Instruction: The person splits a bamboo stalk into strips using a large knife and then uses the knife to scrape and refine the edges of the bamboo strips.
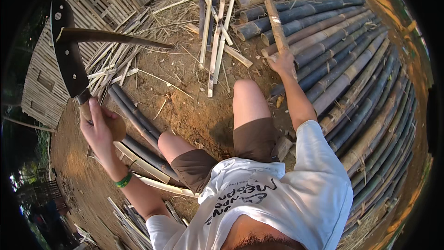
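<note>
On my left side, my left hand [99, 122] is closed around the wooden handle of a machete. Its dark, wide blade [70, 67] has several round holes and points up and away. A thin brown bamboo strip [115, 38] crosses the blade near its upper part and sticks out to the right; whether it is wedged on the edge cannot be told. To the right, my right hand [281, 61] grips the near end of a short wooden stick [276, 23], which points away over the ends of the bamboo poles.
Long dark and tan bamboo poles [340, 78] fill the right side. Pale split bamboo strips [215, 37] lie crossed ahead, with more in a heap at the left. Slatted bamboo panels [92, 0] are at the far left. Dark bamboo pieces [134, 113] lie beside my left knee.
</note>
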`<action>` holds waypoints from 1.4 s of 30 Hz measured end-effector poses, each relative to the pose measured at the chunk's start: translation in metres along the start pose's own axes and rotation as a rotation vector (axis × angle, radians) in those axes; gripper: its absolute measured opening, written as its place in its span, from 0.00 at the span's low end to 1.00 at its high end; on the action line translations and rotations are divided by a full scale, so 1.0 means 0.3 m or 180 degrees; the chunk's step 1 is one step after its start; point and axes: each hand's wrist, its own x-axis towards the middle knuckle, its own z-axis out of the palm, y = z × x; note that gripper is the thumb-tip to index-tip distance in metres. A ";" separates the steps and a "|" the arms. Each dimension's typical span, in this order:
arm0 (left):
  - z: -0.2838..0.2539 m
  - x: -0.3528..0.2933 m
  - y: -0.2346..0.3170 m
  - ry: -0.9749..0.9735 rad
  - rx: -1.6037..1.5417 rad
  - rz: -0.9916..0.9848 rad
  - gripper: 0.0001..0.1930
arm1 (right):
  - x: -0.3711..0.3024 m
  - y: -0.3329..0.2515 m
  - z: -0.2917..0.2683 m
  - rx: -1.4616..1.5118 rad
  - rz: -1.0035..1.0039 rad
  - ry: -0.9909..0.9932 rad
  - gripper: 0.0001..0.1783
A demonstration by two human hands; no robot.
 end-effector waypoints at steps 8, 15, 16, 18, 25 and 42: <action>-0.198 0.021 0.032 -0.0076 0.0546 -0.0462 0.18 | 0.049 0.123 0.084 0.0031 0.0869 -0.0910 0.50; -0.143 0.048 0.105 -0.0005 0.0871 -0.0327 0.20 | 0.114 -0.084 -0.206 0.2624 0.0640 -0.1424 0.25; -0.131 0.052 0.108 -0.0014 0.0894 -0.0287 0.21 | 0.108 -0.088 -0.257 0.2588 0.0174 -0.1302 0.30; -0.101 0.055 0.122 -0.0033 0.0910 -0.0319 0.20 | 0.084 -0.159 -0.453 0.2692 -0.0693 -0.0770 0.33; -0.064 0.068 0.158 0.0018 0.1048 -0.0161 0.23 | -0.126 -0.656 -1.342 0.2709 -0.3051 0.1646 0.48; -0.096 0.130 -0.042 -0.0331 0.1258 0.0003 0.25 | -0.329 -0.895 -1.034 0.1609 -0.2971 -0.0850 0.54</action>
